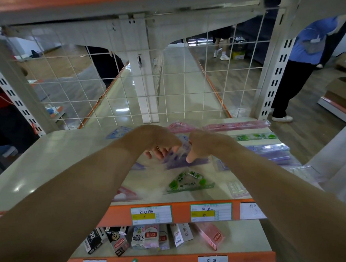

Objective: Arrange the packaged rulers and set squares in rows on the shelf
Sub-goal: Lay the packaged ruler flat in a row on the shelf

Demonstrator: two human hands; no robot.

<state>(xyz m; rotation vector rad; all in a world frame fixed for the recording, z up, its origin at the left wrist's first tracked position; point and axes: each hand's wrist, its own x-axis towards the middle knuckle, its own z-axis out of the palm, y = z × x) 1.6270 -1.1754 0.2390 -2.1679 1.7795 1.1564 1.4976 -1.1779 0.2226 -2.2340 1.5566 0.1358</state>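
Note:
Both my hands meet over the middle of the cream shelf [63, 164]. My left hand [157, 142] and my right hand [204, 145] each pinch the same clear packet holding a purple set square [183, 162], just above the shelf. A green set square packet [187, 183] lies in front of it. Packaged rulers lie in rows at the right: pink [238, 126], green [255, 136] and purple [269, 148]. Another purple packet [116, 132] lies behind my left wrist, and a pink one [126, 193] peeks out beside my left forearm.
A white wire grid [130, 83] closes the back of the shelf. Orange front edge with price labels [210, 212]. The lower shelf holds several small boxes [150, 237]. People stand beyond the shelving at the right [301, 64] and left, with cardboard boxes [342, 91] on the floor.

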